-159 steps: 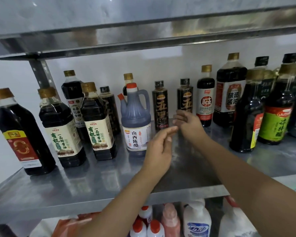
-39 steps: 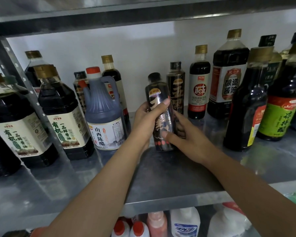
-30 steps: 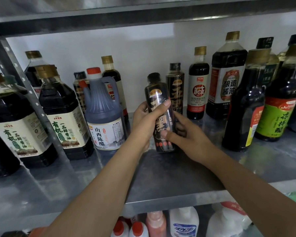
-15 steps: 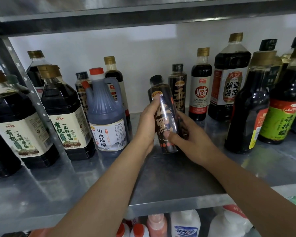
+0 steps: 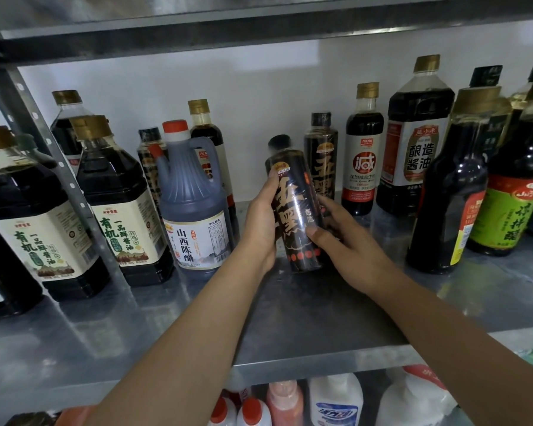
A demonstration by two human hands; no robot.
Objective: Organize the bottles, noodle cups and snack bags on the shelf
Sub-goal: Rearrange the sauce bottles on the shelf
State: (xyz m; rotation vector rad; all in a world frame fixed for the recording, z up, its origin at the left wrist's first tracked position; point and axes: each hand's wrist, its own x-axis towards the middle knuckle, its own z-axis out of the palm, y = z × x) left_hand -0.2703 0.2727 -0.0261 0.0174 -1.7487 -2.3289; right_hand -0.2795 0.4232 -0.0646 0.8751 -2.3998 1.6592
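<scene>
Two hands are closed on one slim dark bottle (image 5: 296, 210) with gold characters. It is held over the middle of the metal shelf (image 5: 259, 327), in the gap between the red-capped vinegar jug (image 5: 194, 204) on the left and the tall dark bottle (image 5: 453, 195) on the right. The bottle is tilted, with its black cap leaned to the left. Its base is at or just above the shelf plate; whether it touches cannot be told. A second bottle of the same design (image 5: 320, 155) is seen upright just behind it, farther in, beside the red-labelled bottle (image 5: 363, 161).

The step in hand is judged to be the ordering of the bottles, with this one being placed so that its label is shown to the near side. For the next move, the bottle probably has to be brought upright and set down flat, perhaps next to its twin. Care is needed because other bottles stand near on both sides.

The left hand (image 5: 260, 222) is wrapped on the left side of the bottle. Its thumb (image 5: 271, 187) is laid along the front edge of the label, and its other fingers are hidden behind. The right hand (image 5: 345, 241) grips the lower right side, with the thumb pressed on the front of the label and the fingers (image 5: 326, 204) curled round the far side. Both hands are closed only as far as the width of the bottle allows.
</scene>
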